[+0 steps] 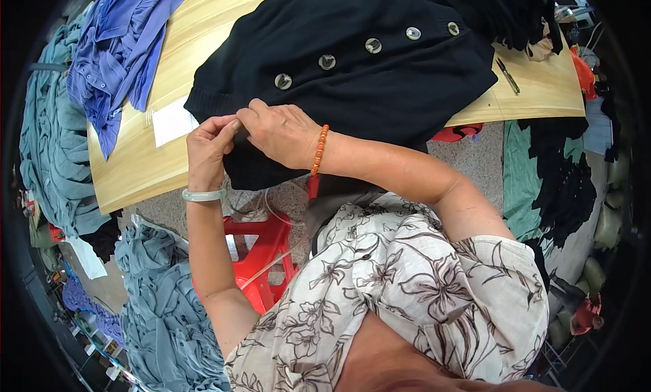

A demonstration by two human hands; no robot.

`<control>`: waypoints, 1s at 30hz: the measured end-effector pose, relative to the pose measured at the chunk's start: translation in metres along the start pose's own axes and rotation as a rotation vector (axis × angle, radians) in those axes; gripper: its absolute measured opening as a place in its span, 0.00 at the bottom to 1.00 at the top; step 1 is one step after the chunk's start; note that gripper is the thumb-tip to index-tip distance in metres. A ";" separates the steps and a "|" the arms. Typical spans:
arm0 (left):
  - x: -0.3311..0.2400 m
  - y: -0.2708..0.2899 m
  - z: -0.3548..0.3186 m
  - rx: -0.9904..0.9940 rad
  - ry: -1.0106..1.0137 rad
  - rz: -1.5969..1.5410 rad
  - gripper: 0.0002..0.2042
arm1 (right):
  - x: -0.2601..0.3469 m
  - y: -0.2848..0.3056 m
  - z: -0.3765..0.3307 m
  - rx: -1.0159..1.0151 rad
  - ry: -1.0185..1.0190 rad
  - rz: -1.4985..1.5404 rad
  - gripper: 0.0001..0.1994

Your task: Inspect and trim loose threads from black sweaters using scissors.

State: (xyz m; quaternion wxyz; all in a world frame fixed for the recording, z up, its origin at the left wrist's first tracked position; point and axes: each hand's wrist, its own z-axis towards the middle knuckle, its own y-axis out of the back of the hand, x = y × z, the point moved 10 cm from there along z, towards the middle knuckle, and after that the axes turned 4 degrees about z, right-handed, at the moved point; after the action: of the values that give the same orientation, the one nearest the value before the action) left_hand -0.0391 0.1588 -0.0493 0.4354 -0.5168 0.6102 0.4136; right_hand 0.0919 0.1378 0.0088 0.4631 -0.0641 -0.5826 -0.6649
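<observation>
Fingers (227, 129) of the left hand (207, 151) are pinched together on the lower edge of a black cardigan (380, 87), right where the right hand (281, 131) meets them. Both hands close on the same small bit of dark fabric; whether anything thin sits between the fingertips I cannot tell. On the left wrist sits a pale green bangle (202, 195), and on the right wrist an orange bead bracelet (319, 151) with a small red tassel hanging below it.

From the hands, the cardigan spreads up and to the right across the wooden table (135, 168), its near hem hanging just over the table's front edge. 4 large round buttons (327, 62) run in a slanted row along it. Just left of the hands lies a white paper slip (173, 121) on the bare wood. Further left, a blue-violet shirt (115, 46) is heaped at the table's corner, with grey-green garments (47, 141) piled beyond it and more of them down by the floor. A pair of snips (507, 75) rests on the table's right end, well apart from the hands. Below the forearms stands a red plastic stool (261, 256).
</observation>
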 end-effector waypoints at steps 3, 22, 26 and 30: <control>0.007 -0.003 -0.004 0.023 0.057 -0.141 0.05 | -0.001 -0.005 -0.002 0.048 -0.015 -0.014 0.14; -0.034 -0.016 -0.029 -0.233 -0.423 0.496 0.07 | -0.019 0.004 0.007 0.127 -0.009 0.341 0.14; -0.026 -0.016 -0.041 -0.260 -0.369 0.427 0.06 | -0.012 0.011 -0.003 0.054 0.037 0.356 0.13; -0.025 -0.016 -0.038 -0.243 -0.443 0.507 0.07 | -0.009 0.019 -0.012 0.161 -0.007 0.271 0.11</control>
State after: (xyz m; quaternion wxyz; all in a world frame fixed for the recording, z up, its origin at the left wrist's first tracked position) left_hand -0.0255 0.1274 -0.0160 0.3761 -0.2947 0.5561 0.6800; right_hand 0.1155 0.1353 0.0127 0.5501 -0.1070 -0.6216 -0.5473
